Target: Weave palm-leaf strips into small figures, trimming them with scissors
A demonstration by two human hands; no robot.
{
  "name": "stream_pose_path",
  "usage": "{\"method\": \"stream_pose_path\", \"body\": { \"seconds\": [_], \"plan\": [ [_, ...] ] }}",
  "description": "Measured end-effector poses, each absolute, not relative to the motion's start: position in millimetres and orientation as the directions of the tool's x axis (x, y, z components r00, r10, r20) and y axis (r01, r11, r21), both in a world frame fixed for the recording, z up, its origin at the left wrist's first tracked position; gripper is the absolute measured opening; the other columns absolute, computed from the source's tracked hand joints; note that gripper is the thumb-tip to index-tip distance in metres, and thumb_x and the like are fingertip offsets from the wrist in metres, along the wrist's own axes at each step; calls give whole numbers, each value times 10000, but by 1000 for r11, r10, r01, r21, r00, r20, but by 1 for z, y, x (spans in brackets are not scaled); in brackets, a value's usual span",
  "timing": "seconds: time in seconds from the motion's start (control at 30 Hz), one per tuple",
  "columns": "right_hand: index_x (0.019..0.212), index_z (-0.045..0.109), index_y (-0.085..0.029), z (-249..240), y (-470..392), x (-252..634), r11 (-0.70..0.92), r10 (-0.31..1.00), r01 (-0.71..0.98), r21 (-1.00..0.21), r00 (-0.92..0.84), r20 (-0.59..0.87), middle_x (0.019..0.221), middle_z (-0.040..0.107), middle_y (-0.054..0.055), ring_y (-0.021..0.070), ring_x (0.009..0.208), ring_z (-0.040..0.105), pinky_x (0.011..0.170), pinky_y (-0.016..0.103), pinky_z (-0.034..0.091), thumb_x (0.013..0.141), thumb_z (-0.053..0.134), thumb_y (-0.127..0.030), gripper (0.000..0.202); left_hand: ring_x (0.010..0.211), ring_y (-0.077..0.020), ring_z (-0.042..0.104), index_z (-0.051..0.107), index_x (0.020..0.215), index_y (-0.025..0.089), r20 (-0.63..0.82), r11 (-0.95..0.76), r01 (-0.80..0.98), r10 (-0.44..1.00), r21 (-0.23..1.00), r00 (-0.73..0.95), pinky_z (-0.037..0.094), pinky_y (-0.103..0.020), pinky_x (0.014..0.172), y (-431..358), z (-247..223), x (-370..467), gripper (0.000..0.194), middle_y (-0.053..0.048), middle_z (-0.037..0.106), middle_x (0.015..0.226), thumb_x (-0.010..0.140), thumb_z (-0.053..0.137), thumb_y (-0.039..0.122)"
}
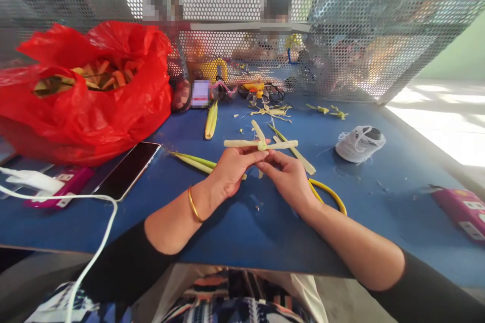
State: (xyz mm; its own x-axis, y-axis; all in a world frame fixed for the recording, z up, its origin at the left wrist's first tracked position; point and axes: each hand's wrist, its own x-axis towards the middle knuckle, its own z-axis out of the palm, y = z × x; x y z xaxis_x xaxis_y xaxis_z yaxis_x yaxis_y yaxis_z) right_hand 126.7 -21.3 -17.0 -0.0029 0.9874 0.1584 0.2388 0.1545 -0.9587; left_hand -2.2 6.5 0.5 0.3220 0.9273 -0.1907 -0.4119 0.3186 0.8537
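I see the left hand (232,167) and right hand (288,177) pinching a pale, smooth, knotted leaf strip (262,145) between them, well in from the surface's (242,242) near edge

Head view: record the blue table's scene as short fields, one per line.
Left hand: gripping the knotted pale plant strip
Right hand: gripping the same strip, fingertips meeting the other hand's
Strip shape: ends sticking out left, right and upward
Left side: red plastic bag, smartphone
Right side: white thread bundle
Beyond hands: pale shreds
Surface: blue table
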Motion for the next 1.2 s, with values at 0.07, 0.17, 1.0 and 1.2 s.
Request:
{"method": "stream_pose_path", "body": {
  "seconds": [0.07, 0.17, 1.0, 1.2],
  "plan": [
    [731, 643, -188, -17, -21, 127, 141, 990, 204, -969, -20, 140, 687, 603, 3, 165, 719, 543, 705, 301, 422, 768, 628, -417, 232, 851, -159, 682, 761, 848, 144, -195, 323, -411, 926, 853, 324, 494, -254, 796, 7, 0, -2, 223, -45, 737, 734, 628, 798, 138],
    [706, 626, -198, -15, -22, 128, 140, 990, 173, -975, -48, 133, 689, 586, 2, 164, 729, 530, 716, 303, 418, 789, 606, -416, 235, 828, -160, 670, 759, 821, 139, -193, 309, -408, 934, 859, 301, 491, -254, 755, 7, -1, -2, 224, -46, 733, 732, 607, 820, 159],
    [791, 615, -227, 0, -16, 149, 414, 858, 791, -450, -175, 482, 711, 641, 22, 186, 732, 577, 894, 367, 387, 921, 513, -346, 203, 525, -74, 524, 690, 743, 125, -221, 334, -284, 904, 899, 365, 454, -212, 560, 10, 5, -10, 106, 19, 576, 582, 689, 747, 196],
    [622, 563, -203, 6, -16, 151, 369, 923, 702, -609, -203, 326, 548, 525, -16, 140, 605, 493, 659, 276, 364, 884, 504, -312, 289, 416, -51, 388, 556, 582, 158, -136, 185, -102, 920, 977, 367, 313, -199, 408, 11, 1, -10, 385, 58, 456, 473, 626, 814, 440]
  ]
}}
